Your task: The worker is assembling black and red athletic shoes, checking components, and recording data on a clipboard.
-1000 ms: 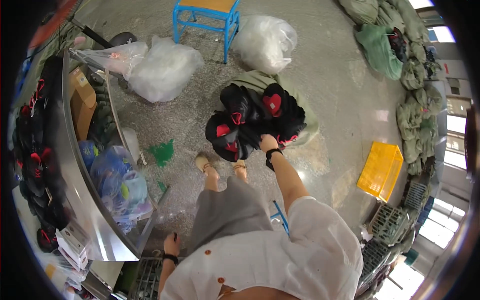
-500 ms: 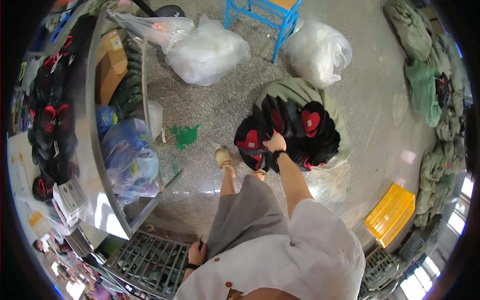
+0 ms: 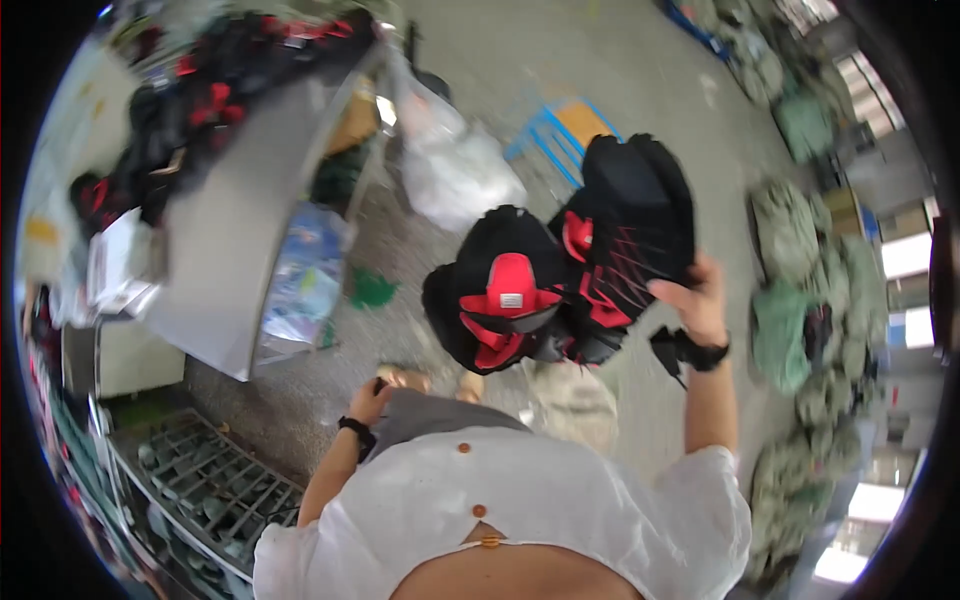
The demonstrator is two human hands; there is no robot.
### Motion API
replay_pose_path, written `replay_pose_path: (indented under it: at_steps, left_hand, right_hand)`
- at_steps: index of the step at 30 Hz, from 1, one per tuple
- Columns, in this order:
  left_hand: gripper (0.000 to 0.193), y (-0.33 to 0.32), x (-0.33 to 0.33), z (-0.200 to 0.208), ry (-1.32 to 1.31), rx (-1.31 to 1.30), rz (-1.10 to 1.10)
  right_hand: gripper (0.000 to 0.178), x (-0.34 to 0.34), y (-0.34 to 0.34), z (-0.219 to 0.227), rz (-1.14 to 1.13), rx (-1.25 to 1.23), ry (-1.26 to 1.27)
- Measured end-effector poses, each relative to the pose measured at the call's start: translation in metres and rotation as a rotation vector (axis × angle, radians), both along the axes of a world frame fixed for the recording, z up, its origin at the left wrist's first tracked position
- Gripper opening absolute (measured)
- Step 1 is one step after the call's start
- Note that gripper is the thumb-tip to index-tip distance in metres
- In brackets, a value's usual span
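A bundle of black shoe uppers [image 3: 510, 285] with red tongues and thin reddish laces hangs in front of me, raised off the floor. My right hand [image 3: 697, 300] grips its right edge, the thumb on the near side and the other fingers mostly hidden. Below the bundle, part of a pale sack [image 3: 575, 400] shows on the floor. Down by my left thigh, my left hand [image 3: 371, 402] is closed around a small dark object whose kind I cannot make out.
At left stands a metal table [image 3: 235, 220] heaped with black-and-red footwear, with blue plastic-wrapped goods [image 3: 305, 270] underneath. A slatted rack [image 3: 215, 475] is at lower left. Ahead are white plastic bags [image 3: 460, 180] and a blue stool [image 3: 560, 130]. Green sacks [image 3: 790, 330] line the right.
My right hand has lifted the bundle of shoe uppers up from the sack on the floor. The view has swung, and my left hand stays by my thigh.
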State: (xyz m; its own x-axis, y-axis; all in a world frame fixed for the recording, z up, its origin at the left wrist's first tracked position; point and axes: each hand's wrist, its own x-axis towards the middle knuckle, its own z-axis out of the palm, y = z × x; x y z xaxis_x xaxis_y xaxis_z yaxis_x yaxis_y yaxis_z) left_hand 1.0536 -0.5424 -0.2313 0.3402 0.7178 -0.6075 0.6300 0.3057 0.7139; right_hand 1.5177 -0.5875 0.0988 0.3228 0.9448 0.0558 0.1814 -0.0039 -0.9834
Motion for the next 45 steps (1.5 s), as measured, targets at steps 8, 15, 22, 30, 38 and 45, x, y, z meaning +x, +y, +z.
replay_pose_path:
  at_steps: [8,15,22,30,38,45]
  left_hand:
    - [0.059,0.142,0.073,0.118,-0.799,0.05,0.253]
    - [0.045,0.172,0.01,0.213,-1.231,0.205,0.443]
    - [0.056,0.178,-0.084,0.132,-1.509,0.134,1.202]
    - [0.019,0.169,-0.12,0.158,-0.809,0.333,1.436]
    - [0.02,0.21,-0.118,0.279,0.229,1.16,1.201]
    - [0.04,0.313,-0.125,0.285,0.692,0.979,0.449]
  right_hand:
    - [0.037,-0.086,0.122,0.202,0.066,0.515,-0.281]
    - [0.026,-0.242,0.261,0.228,0.449,0.53,-0.623]
    - [0.016,-0.46,0.355,0.014,0.905,1.063,-1.178]
    - [0.045,-0.519,0.377,-0.107,1.209,0.76,-0.711]
    - [0.037,-0.387,0.452,-0.036,1.596,0.681,-0.692]
    - [0.035,-0.272,0.562,-0.039,1.226,-0.033,-1.213]
